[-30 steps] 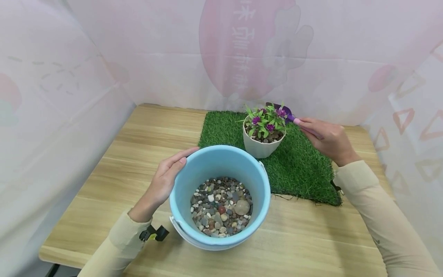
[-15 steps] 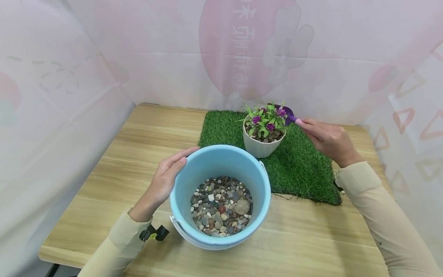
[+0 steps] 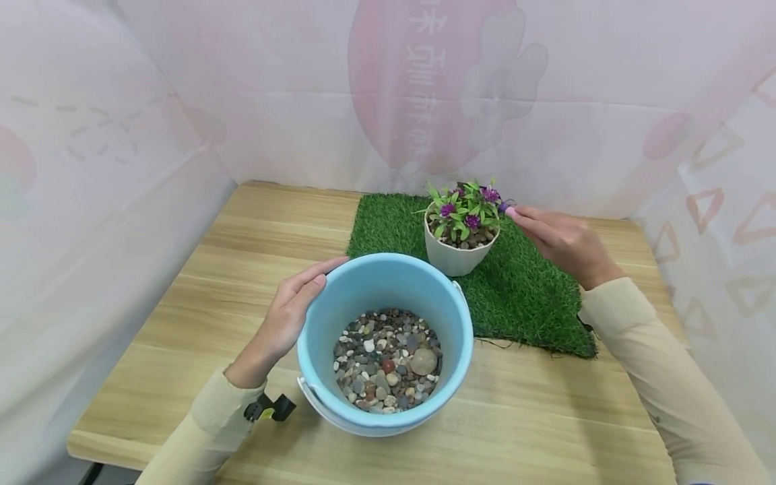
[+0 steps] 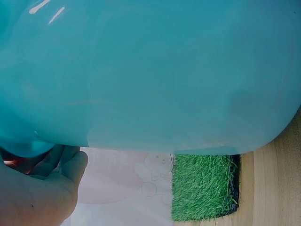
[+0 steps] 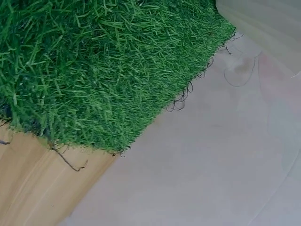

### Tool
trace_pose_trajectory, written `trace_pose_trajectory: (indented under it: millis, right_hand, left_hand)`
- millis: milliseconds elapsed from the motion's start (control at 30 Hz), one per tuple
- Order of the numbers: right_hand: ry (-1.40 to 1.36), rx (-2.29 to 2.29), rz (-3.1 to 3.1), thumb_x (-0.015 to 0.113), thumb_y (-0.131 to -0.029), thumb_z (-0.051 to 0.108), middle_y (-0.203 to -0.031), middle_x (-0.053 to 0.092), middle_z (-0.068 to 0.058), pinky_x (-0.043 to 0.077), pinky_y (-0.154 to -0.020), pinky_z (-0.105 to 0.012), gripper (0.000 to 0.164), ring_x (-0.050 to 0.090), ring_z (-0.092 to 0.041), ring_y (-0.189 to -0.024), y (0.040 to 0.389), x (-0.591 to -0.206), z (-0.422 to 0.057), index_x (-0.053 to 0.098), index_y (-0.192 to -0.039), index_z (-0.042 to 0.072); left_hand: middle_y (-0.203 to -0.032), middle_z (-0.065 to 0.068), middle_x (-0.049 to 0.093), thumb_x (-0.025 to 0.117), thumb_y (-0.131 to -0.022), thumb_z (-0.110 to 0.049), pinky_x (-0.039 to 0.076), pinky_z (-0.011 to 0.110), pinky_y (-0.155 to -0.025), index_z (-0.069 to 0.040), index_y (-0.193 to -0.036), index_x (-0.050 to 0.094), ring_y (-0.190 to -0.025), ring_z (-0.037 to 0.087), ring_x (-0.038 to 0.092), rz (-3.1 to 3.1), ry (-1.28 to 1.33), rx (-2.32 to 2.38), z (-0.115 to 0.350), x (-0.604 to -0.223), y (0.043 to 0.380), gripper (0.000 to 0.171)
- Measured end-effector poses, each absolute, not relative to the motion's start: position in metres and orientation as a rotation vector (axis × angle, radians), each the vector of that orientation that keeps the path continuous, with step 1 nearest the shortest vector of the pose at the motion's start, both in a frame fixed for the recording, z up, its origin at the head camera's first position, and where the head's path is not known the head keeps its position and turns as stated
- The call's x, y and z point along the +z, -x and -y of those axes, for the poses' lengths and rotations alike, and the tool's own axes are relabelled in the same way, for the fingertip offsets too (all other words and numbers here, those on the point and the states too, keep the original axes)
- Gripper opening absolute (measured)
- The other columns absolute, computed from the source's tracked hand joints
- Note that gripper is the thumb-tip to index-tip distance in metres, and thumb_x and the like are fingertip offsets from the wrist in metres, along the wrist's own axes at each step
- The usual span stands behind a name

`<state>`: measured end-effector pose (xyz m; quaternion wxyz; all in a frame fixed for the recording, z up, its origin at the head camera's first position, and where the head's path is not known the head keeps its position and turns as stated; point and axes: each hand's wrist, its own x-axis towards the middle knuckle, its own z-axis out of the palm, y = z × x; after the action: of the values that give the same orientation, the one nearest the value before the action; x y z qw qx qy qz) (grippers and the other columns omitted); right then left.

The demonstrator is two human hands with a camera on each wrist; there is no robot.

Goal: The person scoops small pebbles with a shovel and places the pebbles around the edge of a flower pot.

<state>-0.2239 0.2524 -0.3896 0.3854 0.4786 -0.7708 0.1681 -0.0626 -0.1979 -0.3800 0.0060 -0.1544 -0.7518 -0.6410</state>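
A light blue bucket (image 3: pixel 385 266) with pebbles (image 3: pixel 388 360) in its bottom stands at the front of the table. My left hand (image 3: pixel 287 313) holds its left rim, thumb at the edge and fingers along the outer wall. In the left wrist view the bucket's side (image 4: pixel 155 80) fills most of the picture. My right hand (image 3: pixel 566 244) grips the pink handle of a purple garden trowel (image 3: pixel 504 208). Its blade is mostly hidden among the leaves of a purple-flowered plant (image 3: pixel 462 210). That plant stands in a white pot (image 3: pixel 457 259) with pebbles around its stems.
A green artificial grass mat (image 3: pixel 521 303) lies under the pot, behind and right of the bucket. The wooden table (image 3: pixel 230 283) ends against printed white cloth (image 3: pixel 291 128) at the back. The bucket's white handle (image 3: pixel 312 397) hangs down at its front.
My right hand has moved slightly left and the trowel's blade has turned, so that less purple shows behind the flowers. My left hand and the bucket have stayed still.
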Motion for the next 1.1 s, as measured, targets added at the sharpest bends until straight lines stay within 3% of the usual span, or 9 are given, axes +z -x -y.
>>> trace_pose_trajectory:
  millis: [267,500,733,933,1067,1100]
  right_hand:
    - [-1.253,0.409,1.957,0.060,-0.107,0.007,-0.121,0.076,-0.021,0.069,-0.071,-0.045,0.026,0.079,-0.039,-0.090,0.228,-0.392,-0.251,0.073,-0.128,-0.001]
    - [-1.251,0.347,1.919,0.053,-0.110,0.010,-0.123,0.075,-0.022,0.069,-0.073,-0.042,0.029,0.080,-0.038,-0.093,0.228,-0.392,-0.253,0.073,-0.127,-0.003]
    - [-1.211,0.347,1.926,0.057,-0.106,0.002,-0.122,0.075,-0.023,0.069,-0.073,-0.044,0.026,0.079,-0.040,-0.093,0.225,-0.388,-0.258,0.073,-0.126,-0.004]
    - [-1.064,0.419,1.946,0.060,-0.108,0.015,-0.117,0.078,-0.019,0.066,-0.059,-0.046,0.026,0.079,-0.038,-0.081,0.219,-0.382,-0.265,0.076,-0.125,0.002]
    - [-0.976,0.507,1.991,0.071,-0.099,0.009,-0.117,0.078,-0.016,0.064,-0.061,-0.043,0.024,0.080,-0.039,-0.085,0.213,-0.379,-0.273,0.078,-0.122,0.005]
    - [-0.955,0.534,2.004,0.075,-0.095,0.005,-0.117,0.079,-0.016,0.066,-0.066,-0.036,0.026,0.080,-0.039,-0.087,0.211,-0.379,-0.275,0.079,-0.121,0.005]
  left_hand:
    - [-0.147,0.028,0.061,0.036,-0.116,-0.018,0.070,0.049,-0.085,0.003,-0.152,0.052,-0.111,0.026,0.077,2.355,0.497,-1.997,0.199,-0.381,0.063,0.045]
    - [-0.148,0.028,0.060,0.036,-0.116,-0.017,0.069,0.050,-0.084,0.004,-0.151,0.052,-0.111,0.025,0.078,2.344,0.498,-2.005,0.199,-0.381,0.063,0.045]
    - [-0.148,0.027,0.060,0.036,-0.116,-0.018,0.069,0.050,-0.085,0.007,-0.151,0.051,-0.111,0.025,0.077,2.344,0.493,-2.004,0.199,-0.381,0.064,0.045]
    - [-0.149,0.027,0.060,0.036,-0.116,-0.018,0.069,0.049,-0.086,0.008,-0.151,0.050,-0.113,0.023,0.077,2.341,0.496,-2.014,0.198,-0.382,0.064,0.046]
    - [-0.149,0.027,0.059,0.036,-0.116,-0.018,0.069,0.049,-0.086,0.005,-0.152,0.052,-0.112,0.022,0.077,2.345,0.481,-2.015,0.198,-0.381,0.063,0.045]
    - [-0.149,0.027,0.059,0.036,-0.116,-0.019,0.069,0.049,-0.086,0.004,-0.152,0.052,-0.112,0.022,0.077,2.345,0.477,-2.016,0.198,-0.381,0.063,0.045]
